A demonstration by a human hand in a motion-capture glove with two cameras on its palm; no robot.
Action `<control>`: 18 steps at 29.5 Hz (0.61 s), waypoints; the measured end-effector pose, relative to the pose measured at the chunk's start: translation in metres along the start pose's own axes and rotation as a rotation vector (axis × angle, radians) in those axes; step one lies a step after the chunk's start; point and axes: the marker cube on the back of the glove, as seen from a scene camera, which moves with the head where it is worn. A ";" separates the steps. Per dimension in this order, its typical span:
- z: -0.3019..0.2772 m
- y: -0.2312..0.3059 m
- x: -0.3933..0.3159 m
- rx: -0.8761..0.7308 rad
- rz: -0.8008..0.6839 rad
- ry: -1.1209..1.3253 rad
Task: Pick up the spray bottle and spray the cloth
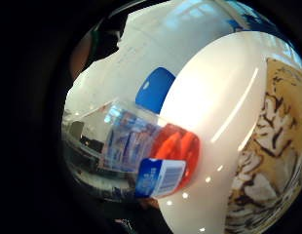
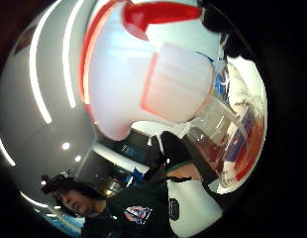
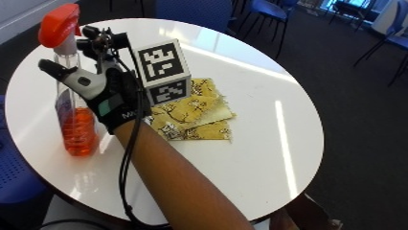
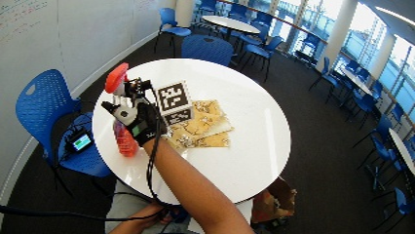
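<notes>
One spray bottle [image 3: 71,100] near table's edge [image 3: 38,163].

A round white table [image 3: 255,158] carries a spray bottle [image 3: 75,124] and a yellow patterned cloth [image 3: 191,115].

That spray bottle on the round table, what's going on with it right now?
A person's gloved right hand is at the spray bottle, which stands upright on the white table and holds orange liquid under a red trigger head. The fingers reach toward its neck, though whether they have closed on it cannot be told. The yellow patterned cloth lies flat on the table beside the hand, apart from the bottle. The bottle does not look lifted yet.
</notes>
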 end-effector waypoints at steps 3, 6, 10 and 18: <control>-0.015 0.004 -0.002 0.037 -0.012 0.099; -0.032 0.011 -0.007 0.074 -0.060 0.217; -0.062 0.029 -0.019 0.095 -0.165 0.377; -0.085 0.095 -0.053 -0.177 -0.259 0.725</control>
